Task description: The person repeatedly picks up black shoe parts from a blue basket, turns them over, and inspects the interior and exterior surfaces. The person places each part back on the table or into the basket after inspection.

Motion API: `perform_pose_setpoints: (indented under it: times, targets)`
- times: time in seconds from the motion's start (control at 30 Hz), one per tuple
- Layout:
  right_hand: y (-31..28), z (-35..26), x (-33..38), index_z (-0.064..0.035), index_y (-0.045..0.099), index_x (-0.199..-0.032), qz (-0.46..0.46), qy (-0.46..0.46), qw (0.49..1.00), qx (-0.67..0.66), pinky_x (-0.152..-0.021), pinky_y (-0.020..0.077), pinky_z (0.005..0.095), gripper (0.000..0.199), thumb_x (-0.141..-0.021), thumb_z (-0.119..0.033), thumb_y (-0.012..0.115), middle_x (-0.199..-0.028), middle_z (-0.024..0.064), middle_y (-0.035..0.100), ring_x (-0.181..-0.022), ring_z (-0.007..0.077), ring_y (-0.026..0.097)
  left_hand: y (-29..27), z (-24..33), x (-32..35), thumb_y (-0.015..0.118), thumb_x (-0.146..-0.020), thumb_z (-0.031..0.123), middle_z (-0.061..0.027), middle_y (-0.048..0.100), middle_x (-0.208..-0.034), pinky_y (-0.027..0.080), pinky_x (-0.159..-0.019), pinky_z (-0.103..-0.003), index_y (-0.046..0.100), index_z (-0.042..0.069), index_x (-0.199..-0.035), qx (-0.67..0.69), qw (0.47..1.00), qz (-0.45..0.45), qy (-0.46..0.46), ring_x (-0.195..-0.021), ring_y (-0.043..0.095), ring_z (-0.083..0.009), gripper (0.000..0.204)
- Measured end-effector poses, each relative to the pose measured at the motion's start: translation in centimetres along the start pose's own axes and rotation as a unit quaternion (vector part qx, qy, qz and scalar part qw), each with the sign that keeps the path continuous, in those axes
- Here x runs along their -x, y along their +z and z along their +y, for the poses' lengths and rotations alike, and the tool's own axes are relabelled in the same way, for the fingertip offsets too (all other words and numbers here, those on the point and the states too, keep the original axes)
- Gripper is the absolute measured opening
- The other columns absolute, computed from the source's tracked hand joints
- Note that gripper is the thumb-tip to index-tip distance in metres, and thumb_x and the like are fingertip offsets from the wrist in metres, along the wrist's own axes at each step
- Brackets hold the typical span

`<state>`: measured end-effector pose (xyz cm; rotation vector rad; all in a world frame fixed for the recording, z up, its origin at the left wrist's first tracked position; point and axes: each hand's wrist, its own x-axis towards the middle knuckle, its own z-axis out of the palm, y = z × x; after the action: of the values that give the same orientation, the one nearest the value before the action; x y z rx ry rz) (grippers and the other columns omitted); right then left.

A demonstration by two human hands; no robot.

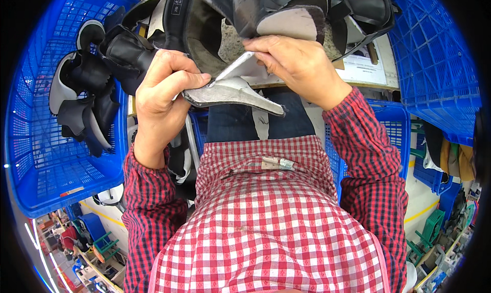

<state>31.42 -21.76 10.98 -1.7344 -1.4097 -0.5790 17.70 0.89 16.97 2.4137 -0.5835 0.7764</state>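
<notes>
A footwear workshop or small factory floor is indicated. Two large blue plastic crates (46, 155) and (434, 57) are set to either side of the work position, and a third blue basket (394, 124) is seen lower on the right. The left crate is filled with a batch of black and grey shoe uppers (87, 98), all alike. More black leather parts (286, 6) are piled at the top, over a bench edge on which a printed paper sheet (363, 68) is laid. A grey cut shoe piece (230, 91) is held between both hands. Yellow lines (102, 213) are marked on the floor, and stools and cluttered stock are seen at the lower corners.
</notes>
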Motion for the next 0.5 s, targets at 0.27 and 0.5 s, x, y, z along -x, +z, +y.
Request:
perform_pose_setpoints:
  times: [0.27,0.5]
  targets:
    - [-0.6,-1.1,0.4,-0.0060,0.065,-0.106,-0.043,-0.004,0.995,0.085,-0.066,0.0580,0.0343,0.028,-0.081,0.002,0.073,-0.090,0.0074,0.071,-0.076,0.0239,0.072,2.3,0.4,1.7,0.067,-0.065,-0.021,-0.0139,0.068,-0.098,0.056,-0.078,-0.032,0.069,-0.006,-0.093,0.013,0.998,0.063,0.003,-0.089,0.069,-0.0270,0.032]
    - [-2.4,-1.3,1.2,-0.0069,0.068,-0.105,-0.128,0.004,0.986,0.109,-0.065,0.0576,0.0337,0.026,-0.080,-0.005,0.077,-0.090,0.0083,0.072,-0.078,0.0246,0.073,4.4,0.5,2.8,0.066,-0.061,-0.023,-0.0121,0.064,-0.093,0.053,-0.073,-0.032,0.068,-0.005,-0.088,0.020,0.998,0.055,-0.024,-0.084,0.065,-0.0257,0.032]
